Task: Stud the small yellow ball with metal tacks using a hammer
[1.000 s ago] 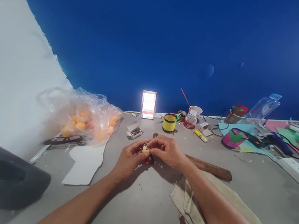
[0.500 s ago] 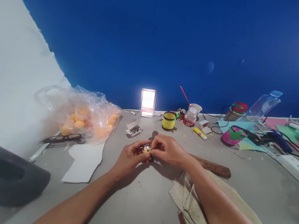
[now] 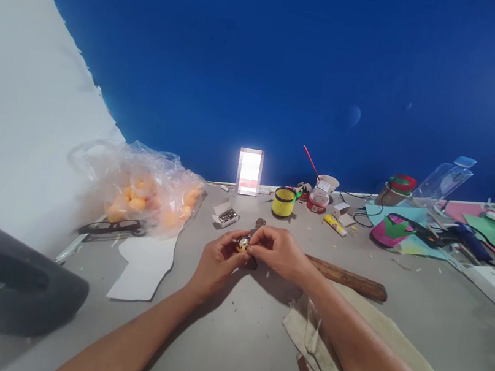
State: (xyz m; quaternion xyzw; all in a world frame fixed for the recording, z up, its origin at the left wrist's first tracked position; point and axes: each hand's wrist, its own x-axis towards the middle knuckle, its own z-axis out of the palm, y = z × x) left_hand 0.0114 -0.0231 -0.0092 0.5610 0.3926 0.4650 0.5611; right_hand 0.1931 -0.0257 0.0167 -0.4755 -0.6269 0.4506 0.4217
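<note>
My left hand [image 3: 214, 263] and my right hand [image 3: 281, 252] meet over the middle of the grey table [image 3: 234, 338]. Between their fingertips sits a small round yellow object with a shiny silver top [image 3: 242, 244]. Both hands pinch it from opposite sides. A hammer with a wooden handle [image 3: 348, 277] lies on the table just behind my right hand, its metal head [image 3: 260, 224] partly hidden by my fingers.
A clear plastic bag of orange balls [image 3: 144, 193] lies at the left with black glasses [image 3: 109, 228] and a white paper piece [image 3: 145, 263] in front. A small box of staples [image 3: 226, 216], yellow cup [image 3: 283, 202], glue stick [image 3: 333, 224], craft clutter and cables stand behind. A beige cloth [image 3: 363, 345] lies under my right forearm.
The view shifted slightly; both hands stay together on the small yellow object with only small finger movements.
</note>
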